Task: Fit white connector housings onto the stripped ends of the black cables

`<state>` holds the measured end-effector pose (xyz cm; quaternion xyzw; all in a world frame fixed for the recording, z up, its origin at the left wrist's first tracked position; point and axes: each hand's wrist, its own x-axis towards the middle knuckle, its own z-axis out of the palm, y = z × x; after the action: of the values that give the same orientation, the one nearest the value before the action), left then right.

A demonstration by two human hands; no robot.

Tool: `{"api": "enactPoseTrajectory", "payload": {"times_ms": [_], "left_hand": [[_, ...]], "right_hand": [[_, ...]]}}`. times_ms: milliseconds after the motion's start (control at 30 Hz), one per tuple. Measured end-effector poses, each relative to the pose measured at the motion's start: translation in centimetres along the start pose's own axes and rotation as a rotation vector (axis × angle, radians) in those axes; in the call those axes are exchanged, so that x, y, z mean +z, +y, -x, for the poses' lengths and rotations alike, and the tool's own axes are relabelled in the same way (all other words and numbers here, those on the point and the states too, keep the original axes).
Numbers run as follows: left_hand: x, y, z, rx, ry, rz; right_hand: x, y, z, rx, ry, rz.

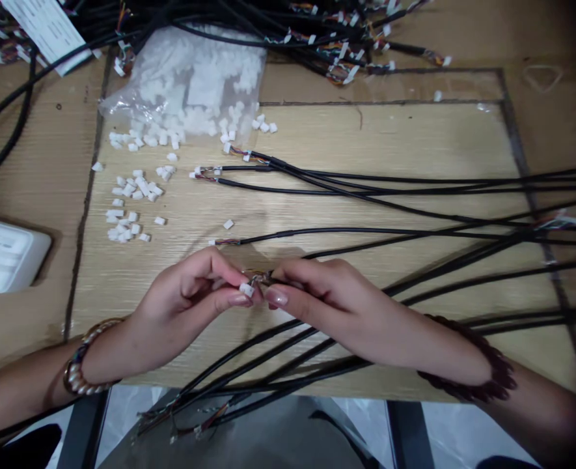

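Observation:
At the middle of the table, my left hand (185,306) pinches a small white connector (246,289) between thumb and forefinger. My right hand (336,303) grips the end of a black cable (341,249) just to the right, its thumb and forefinger pressed together. Thin coloured wires (258,277) run between the two sets of fingertips, next to the connector. How far the wires enter the connector is too small to tell. Above the hands lies another black cable (317,230) with a white connector (212,243) at its left end.
Loose white connectors (144,185) lie in piles at the left, below a clear plastic bag (204,78) of more. Bundled black cables (248,16) cross the back. A white box-shaped object (9,254) is at the left edge. Cable ends (200,426) hang over the front edge.

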<state>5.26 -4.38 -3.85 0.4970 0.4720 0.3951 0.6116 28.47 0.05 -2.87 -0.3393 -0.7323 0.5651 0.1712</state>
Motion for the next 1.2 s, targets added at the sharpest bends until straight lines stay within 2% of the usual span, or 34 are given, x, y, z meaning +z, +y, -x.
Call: {"api": "enactPoseTrajectory", "payload": {"times_ms": [167,267,367,467,700,1033,1200], "left_hand": [[0.2,-0.2,-0.3,-0.049,0.065,0.122],[0.3,-0.5,-0.4,-0.073,0.046,0.176],[0.3,-0.6,-0.5,-0.09,0.002,0.222],[0.4,-0.8,-0.5,-0.109,-0.02,0.263],[0.5,-0.8,-0.5,-0.098,0.016,0.224],[0.6,-0.7,0.1,0.027,0.048,0.079],[0.8,-0.5,0.1,0.073,0.037,0.099]], "right_hand": [[0.4,1.2,0.1,-0.248,0.1,0.357],[0.9,1.6,0.3,-0.373,0.176,0.535],[1.2,1.7,0.4,-0.439,0.23,0.633],[1.4,1.6,0.5,-0.485,0.227,0.693],[1.4,1.6,0.5,-0.475,0.25,0.74],[1.6,1.6,0.4,-0.463,0.255,0.788],[1.8,1.6,0.4,-0.505,0.266,0.83]]}}
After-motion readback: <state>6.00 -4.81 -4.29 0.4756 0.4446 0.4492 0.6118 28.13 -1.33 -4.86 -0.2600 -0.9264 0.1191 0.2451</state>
